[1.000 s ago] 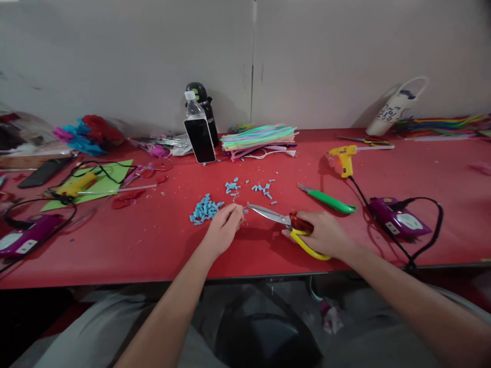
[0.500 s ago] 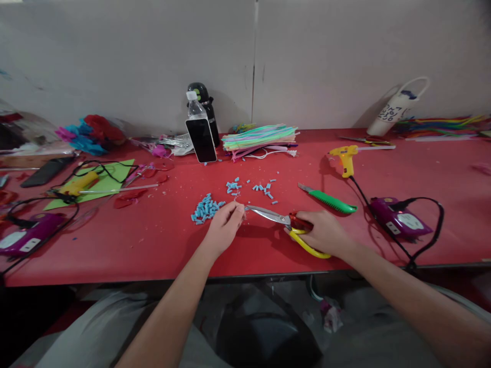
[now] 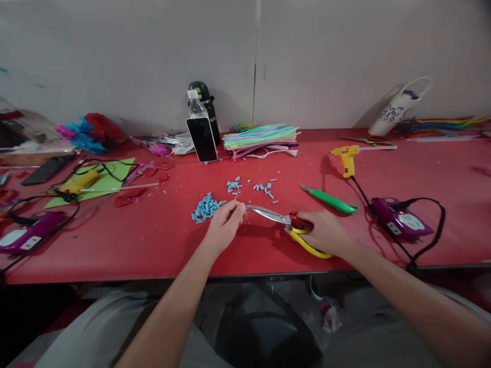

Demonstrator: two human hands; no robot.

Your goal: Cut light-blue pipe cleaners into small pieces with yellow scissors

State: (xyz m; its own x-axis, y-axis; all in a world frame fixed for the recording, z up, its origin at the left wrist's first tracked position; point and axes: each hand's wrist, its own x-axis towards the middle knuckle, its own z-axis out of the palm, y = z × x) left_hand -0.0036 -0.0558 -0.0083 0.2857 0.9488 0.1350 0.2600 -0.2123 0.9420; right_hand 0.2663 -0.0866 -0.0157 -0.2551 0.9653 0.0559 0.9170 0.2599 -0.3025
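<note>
Right hand [image 3: 326,232] is gripping scissors [image 3: 268,213], tips meeting left hand [image 3: 225,225], whose fingers are pressing together; cannot tell on what.

Scissors [image 3: 287,220], red and yellow handles, blades toward left hand [image 3: 227,221]
</note>
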